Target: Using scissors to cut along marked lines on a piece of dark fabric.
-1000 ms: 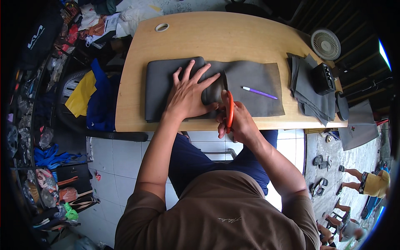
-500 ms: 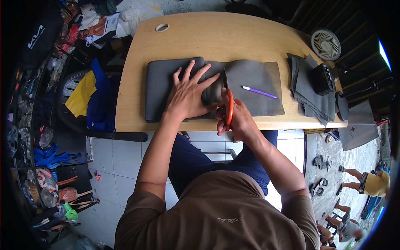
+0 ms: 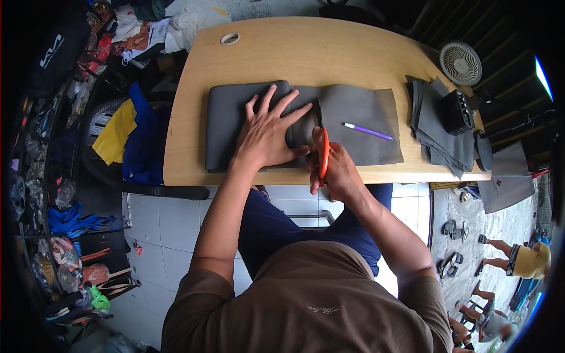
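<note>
A long piece of dark grey fabric (image 3: 365, 126) lies across a wooden table (image 3: 329, 56). My left hand (image 3: 268, 132) is spread flat on the fabric's left half, pressing it down. My right hand (image 3: 335, 167) grips orange-handled scissors (image 3: 322, 152) at the table's front edge. The blades point away from me into the fabric, just right of my left hand's fingers. The fabric bulges up beside the blades. A purple pen (image 3: 368, 130) rests on the fabric to the right of the scissors.
A stack of cut grey fabric pieces (image 3: 432, 129) with a small black box (image 3: 456, 112) on top sits at the table's right end. A tape roll (image 3: 229, 39) lies at the far left, a small fan (image 3: 461, 63) beyond the right corner. Clutter fills the floor at left.
The scissors have moved slightly forward into the fabric. My left hand stays flat in the same place.
</note>
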